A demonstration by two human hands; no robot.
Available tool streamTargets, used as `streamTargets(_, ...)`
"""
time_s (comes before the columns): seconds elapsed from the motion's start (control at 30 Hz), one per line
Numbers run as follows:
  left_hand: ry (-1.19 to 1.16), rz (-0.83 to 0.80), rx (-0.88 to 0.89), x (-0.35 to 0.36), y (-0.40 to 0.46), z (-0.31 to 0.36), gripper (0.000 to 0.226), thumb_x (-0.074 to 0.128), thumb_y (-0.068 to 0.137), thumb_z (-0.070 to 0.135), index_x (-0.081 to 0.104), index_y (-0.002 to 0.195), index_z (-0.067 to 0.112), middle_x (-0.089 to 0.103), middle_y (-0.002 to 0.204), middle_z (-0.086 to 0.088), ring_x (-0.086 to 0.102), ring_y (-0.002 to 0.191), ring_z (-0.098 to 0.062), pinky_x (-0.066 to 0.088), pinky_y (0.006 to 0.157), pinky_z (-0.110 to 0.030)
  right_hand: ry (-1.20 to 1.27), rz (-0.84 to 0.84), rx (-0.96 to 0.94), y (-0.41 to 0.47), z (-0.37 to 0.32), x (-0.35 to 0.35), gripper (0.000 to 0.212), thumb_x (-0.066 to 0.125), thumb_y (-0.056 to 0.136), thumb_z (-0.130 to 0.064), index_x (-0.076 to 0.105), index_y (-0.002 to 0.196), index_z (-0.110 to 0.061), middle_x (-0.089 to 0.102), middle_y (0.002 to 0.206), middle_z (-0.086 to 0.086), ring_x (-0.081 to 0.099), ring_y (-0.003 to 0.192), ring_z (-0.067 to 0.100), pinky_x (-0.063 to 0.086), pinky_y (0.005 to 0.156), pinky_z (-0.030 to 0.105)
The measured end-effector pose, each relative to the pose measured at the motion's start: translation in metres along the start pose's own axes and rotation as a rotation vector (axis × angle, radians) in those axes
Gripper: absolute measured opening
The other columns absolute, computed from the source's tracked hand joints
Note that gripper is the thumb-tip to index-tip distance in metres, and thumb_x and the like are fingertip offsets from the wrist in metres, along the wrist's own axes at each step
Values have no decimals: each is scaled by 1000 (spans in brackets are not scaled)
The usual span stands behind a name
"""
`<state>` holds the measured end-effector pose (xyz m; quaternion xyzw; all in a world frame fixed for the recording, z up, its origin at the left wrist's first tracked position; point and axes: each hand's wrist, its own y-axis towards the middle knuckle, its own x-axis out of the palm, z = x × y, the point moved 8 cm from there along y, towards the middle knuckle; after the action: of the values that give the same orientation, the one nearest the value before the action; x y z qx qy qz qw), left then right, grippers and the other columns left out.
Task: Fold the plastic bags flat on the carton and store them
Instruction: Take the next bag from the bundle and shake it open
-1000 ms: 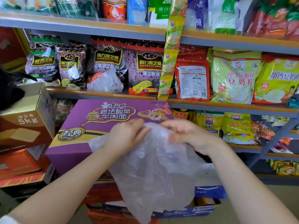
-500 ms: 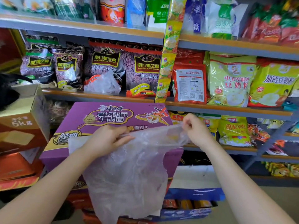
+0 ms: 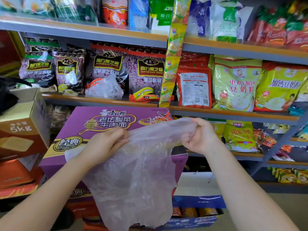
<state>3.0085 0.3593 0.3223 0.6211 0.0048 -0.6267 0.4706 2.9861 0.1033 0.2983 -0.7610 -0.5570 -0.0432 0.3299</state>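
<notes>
A thin clear plastic bag (image 3: 138,177) hangs in front of a purple noodle carton (image 3: 80,124). My left hand (image 3: 106,144) pinches the bag's top edge at the left. My right hand (image 3: 201,135) grips the top edge at the right, with the film bunched in its fingers. The top edge is stretched between both hands above the carton's near right corner. The bag's lower part drapes below the carton's front. A white flat piece (image 3: 73,152) lies on the carton under my left wrist. Another crumpled clear bag (image 3: 105,88) sits on the shelf behind.
Shelves (image 3: 233,114) of packaged food stand behind and to the right. A brown 5 kg box (image 3: 21,129) sits at the left on orange boxes. Blue and white cartons (image 3: 198,199) lie under the purple one.
My hands, close together on the bag a second ago, have moved apart and stretched its top edge wide. My right hand has shifted right and taken a fuller grip.
</notes>
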Motion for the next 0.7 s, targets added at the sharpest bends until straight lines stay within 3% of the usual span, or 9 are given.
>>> streamTargets(0.07,-16,-8,-4,3,1,-2,43,20,89,65,41,87,27,45,95,12,49,78,-8,46,60,-26,220,43,26,2,4,-2,25,45,95,-22,54,80,-4,48,48,-1,43,33,7,32,31,13)
streamTargets(0.13,-37,-14,2,5,2,-1,44,20,89,65,43,88,28,46,94,11,50,79,-8,47,61,-28,312,86,-67,8,-1,-3,21,53,94,-20,53,101,-1,57,73,9,59,52,13,50,44,16)
streamTargets(0.2,-54,1,8,5,5,2,44,21,90,64,45,87,28,49,88,9,50,76,-9,48,60,-30,-9,171,-239,10,-6,-6,45,62,88,-26,45,125,-6,55,114,10,60,99,22,54,83,31)
streamTargets(0.27,-54,16,18,3,9,5,43,22,90,62,47,87,27,53,84,8,53,75,-14,50,59,-32,-573,370,-620,-4,-19,-3,55,66,83,-28,44,132,-15,45,135,8,43,124,22,35,104,35)
streamTargets(0.33,-47,29,54,3,14,13,45,23,91,60,51,84,25,57,83,4,59,71,-20,51,56,-33,-969,245,-1096,-35,-15,39,37,61,82,-29,59,117,-17,46,131,7,39,124,17,25,105,26)
streamTargets(0.43,-38,33,125,4,21,29,45,26,92,56,53,80,23,57,79,1,60,66,-25,51,51,-34,-1349,-214,-1246,-44,29,93,30,53,82,-36,66,98,-15,59,118,5,46,114,16,22,101,24)
streamTargets(0.5,-28,35,150,3,24,35,45,29,92,54,53,77,20,56,78,-1,59,65,-24,50,49,-36,-1556,-228,-1334,-42,37,107,24,55,82,-34,63,89,-13,65,104,5,55,103,24,25,99,32)
streamTargets(0.6,-65,32,104,1,16,24,44,37,89,56,51,69,19,53,74,5,51,65,-13,49,52,-32,-1642,-270,-1099,-22,32,102,32,51,90,-38,45,65,-19,52,68,0,51,73,26,35,68,36)
streamTargets(0.7,-22,-89,-12,12,-6,-1,45,34,80,69,30,61,29,36,61,16,36,62,-3,46,52,-31,-1518,-290,-909,-5,21,81,49,54,91,-34,28,52,-19,30,52,-1,34,55,17,22,55,33)
